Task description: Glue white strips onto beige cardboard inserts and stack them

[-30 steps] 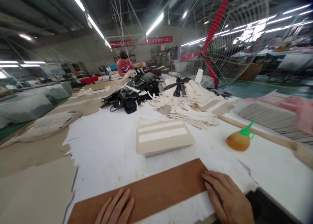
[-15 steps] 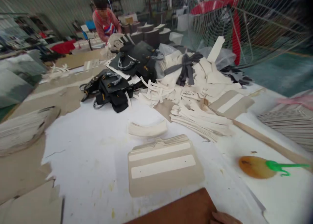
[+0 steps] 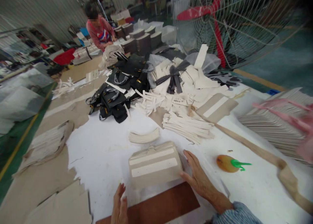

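A stack of beige panels [image 3: 156, 177] with two white strips across its top lies in front of me. My right hand [image 3: 199, 175] is open beside the stack's right edge, its thumb close to the near corner; whether it touches is hard to tell. Lower down, my left hand [image 3: 119, 204] is upright with its fingers stretched out, left of the stack's near corner and over the left part of a brown board [image 3: 168, 203]. Neither hand holds anything. Just beyond the stack sits a small pile of curved cream strips [image 3: 143, 136].
An amber bottle with a green nozzle [image 3: 226, 163] lies at right, near a tan band [image 3: 249, 140]. Farther back are black bags [image 3: 114, 102] and cream strips [image 3: 186, 124]. Panel piles [image 3: 274, 119] flank the right side. A large fan [image 3: 215, 25] and a co-worker [image 3: 100, 32] are behind.
My left hand has come into view, and my right hand has left the brown board's corner for the panel stack's right side. The view has shifted, showing more of the board.
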Motion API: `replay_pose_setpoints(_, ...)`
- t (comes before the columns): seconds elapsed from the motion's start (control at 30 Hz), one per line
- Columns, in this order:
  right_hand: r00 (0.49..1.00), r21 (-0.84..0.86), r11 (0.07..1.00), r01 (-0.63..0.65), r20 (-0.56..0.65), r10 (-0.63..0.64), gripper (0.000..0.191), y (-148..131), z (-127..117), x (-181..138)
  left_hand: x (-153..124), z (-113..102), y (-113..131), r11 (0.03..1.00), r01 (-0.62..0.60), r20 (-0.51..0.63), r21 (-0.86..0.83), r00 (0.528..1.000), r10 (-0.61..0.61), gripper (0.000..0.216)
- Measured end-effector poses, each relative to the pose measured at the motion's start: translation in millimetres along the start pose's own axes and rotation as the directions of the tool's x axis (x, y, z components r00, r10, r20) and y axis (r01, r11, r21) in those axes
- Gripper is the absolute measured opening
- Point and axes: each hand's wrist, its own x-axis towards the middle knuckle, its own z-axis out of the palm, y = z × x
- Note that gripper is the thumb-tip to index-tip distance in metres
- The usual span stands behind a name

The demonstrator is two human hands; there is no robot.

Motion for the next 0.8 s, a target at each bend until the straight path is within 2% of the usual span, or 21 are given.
replay_pose_setpoints(0.17, 0.997, 0.050, 0.997, -0.056, 0.058, 0.053, 0.090, 5, 19, 35, 45, 20, 13, 0.991, 0.079, 0.102, -0.106, 0.992, -0.068, 0.074)
replay_pose_setpoints(0.27, 0.993, 0.060, 0.993, -0.102, 0.072, 0.097, 0.094, 4, 22, 44, 65, 34, 17, 0.976, 0.071, 0.132, -0.206, 0.990, -0.044, 0.093)
replay_pose_setpoints(0.33, 0.989, 0.058, 0.989, -0.135, 0.075, 0.131, 0.093, 1, 22, 48, 74, 41, 23, 0.960, 0.055, 0.165, -0.274, 0.986, -0.009, 0.098)
replay_pose_setpoints(0.43, 0.983, 0.062, 0.984, -0.170, 0.080, 0.164, 0.087, -8, 18, 50, 81, 48, 32, 0.937, 0.078, 0.212, -0.341, 0.977, -0.004, 0.092)
replay_pose_setpoints(0.57, 0.972, 0.079, 0.973, -0.219, 0.105, 0.210, 0.082, -19, 8, 56, 85, 50, 36, 0.918, 0.180, 0.229, -0.354, 0.968, -0.101, 0.086)
replay_pose_setpoints(0.7, 0.934, 0.085, 0.933, -0.349, 0.117, 0.338, 0.090, -24, 2, 64, 94, 46, 39, 0.908, 0.271, 0.267, -0.321, 0.945, -0.188, 0.077)
replay_pose_setpoints(0.8, 0.900, 0.116, 0.897, -0.426, 0.151, 0.408, 0.096, -25, -1, 69, 101, 45, 42, 0.916, 0.289, 0.255, -0.278, 0.942, -0.220, 0.068)
